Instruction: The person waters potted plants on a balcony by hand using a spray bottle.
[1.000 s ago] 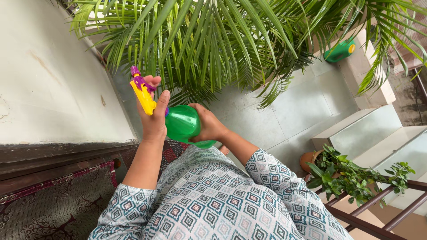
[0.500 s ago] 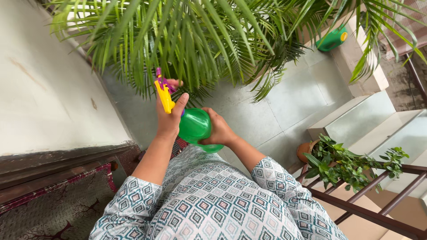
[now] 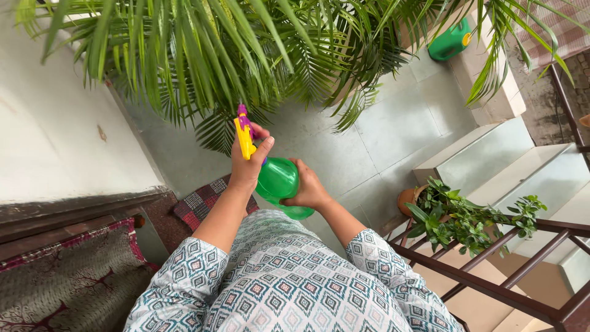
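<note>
A green spray bottle with a yellow and purple trigger head is held in front of my body, nozzle pointing up toward the fronds of a large palm. My left hand wraps the trigger head, thumb along its side. My right hand cups the green body of the bottle from the right and below. Both patterned sleeves show at the bottom of the view.
A white wall runs along the left, with a dark patterned mat below it. A small potted plant stands by pale steps. A brown metal railing crosses the lower right. A green watering can sits on a ledge.
The view has swung so the bottle and both hands sit further right and lower in frame. The grip on the bottle is unchanged. More of the steps and railing shows.
</note>
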